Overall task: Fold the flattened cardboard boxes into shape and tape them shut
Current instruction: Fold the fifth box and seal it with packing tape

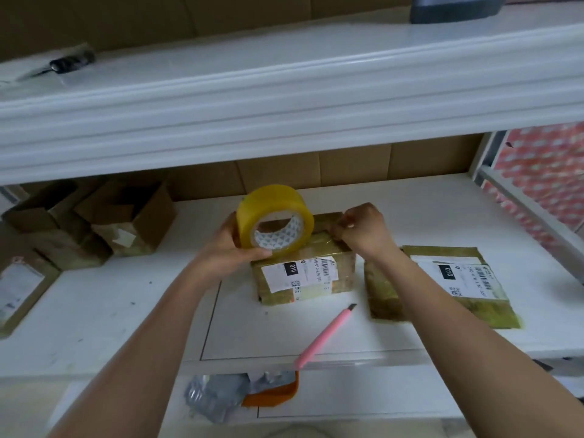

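— Where's the box being worked on?

— The small cardboard box stands folded up on the white table, about the middle, with a white shipping label on the side facing the camera and glossy tape over its brown faces.

— And the hands?

— The left hand grips the yellow tape roll, which stands on edge on top of the box; the thumb lies along the roll's lower near rim and the fingers curl round its left side. The right hand is curled tight at the box's top right edge, fingertips pinching something there. It looks like the free end of the tape, though the strip itself is too clear and blurred to be sure.

— What lies around it?

— Just to the right, a flattened box with a similar label lies on the table. A pink utility knife rests in front of the box, slanting toward the table's near edge. At far left sit several open cardboard boxes. Below the table's edge show crumpled grey plastic and an orange piece.
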Available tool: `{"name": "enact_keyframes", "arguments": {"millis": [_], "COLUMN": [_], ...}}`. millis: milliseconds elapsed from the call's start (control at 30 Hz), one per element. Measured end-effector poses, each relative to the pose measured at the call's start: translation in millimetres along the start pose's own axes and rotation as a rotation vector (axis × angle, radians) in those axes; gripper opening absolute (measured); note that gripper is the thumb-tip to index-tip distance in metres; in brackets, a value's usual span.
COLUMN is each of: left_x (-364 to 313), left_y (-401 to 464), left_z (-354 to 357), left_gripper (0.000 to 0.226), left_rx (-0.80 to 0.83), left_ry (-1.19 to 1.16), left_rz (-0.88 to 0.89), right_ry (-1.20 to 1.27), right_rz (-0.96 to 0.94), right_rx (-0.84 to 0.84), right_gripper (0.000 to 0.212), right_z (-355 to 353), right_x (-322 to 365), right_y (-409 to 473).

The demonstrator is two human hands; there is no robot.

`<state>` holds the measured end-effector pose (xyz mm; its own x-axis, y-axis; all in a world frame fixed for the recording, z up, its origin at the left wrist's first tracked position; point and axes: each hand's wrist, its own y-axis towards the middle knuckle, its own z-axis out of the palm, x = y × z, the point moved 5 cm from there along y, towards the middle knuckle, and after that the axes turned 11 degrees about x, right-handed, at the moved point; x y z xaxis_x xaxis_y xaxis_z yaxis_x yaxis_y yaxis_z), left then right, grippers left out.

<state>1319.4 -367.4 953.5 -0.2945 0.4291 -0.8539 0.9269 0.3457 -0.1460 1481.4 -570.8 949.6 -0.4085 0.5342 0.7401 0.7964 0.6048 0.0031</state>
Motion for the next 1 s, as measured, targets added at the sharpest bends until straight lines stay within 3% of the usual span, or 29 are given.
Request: {"name": "enact_keyframes", "arguments": {"millis": [133,267,467,567,767,933,1000], "left_x": [-0.6,-14.4,-31.7,-29.7,-22.7,-19.1,-19.4], "left_y": [8.0,18.0,21.6,27.5,33.8,36.1,36.3], "left_z": [-3.0,-0.3,0.2,1.2,1.2,3.3,4.6], "left_gripper": [0.074,0.054,0.081,0.07,0.07,0.06,0.061], "left_rx": [0.03,0.044,0.127,0.144,0.173,0.197,0.194], "left_ry": [0.049,0.262,0.25,0.359,0.398,0.256,0.29], "left_rz": [-0.022,-0.03,0.029,0.016,-0.013,0.02,0.024], "right_ry": [0.056,0.174,0.453,0.578,0.59,0.792,0.681], "right_rz": [0.025,0.059,0.12,0.149,0.167,0.215,0.194], "right_rx": [0.081,0.089,0.034,0.031,-0.059,-0.158,-0.152], "right_gripper": [0.024,0.014,0.016,0.021,0.033,0.027,0.021], "right_z": [1.2,2.4,9.5,8.1,1.0,-4.2,-7.4], "right_x": [-1.7,-9.7,-18.1,-19.2,-20.5,-24.6,-25.5], "right_y": [3.3,8.6,12.4,13.8,9.2,1.4,-0.3]}}
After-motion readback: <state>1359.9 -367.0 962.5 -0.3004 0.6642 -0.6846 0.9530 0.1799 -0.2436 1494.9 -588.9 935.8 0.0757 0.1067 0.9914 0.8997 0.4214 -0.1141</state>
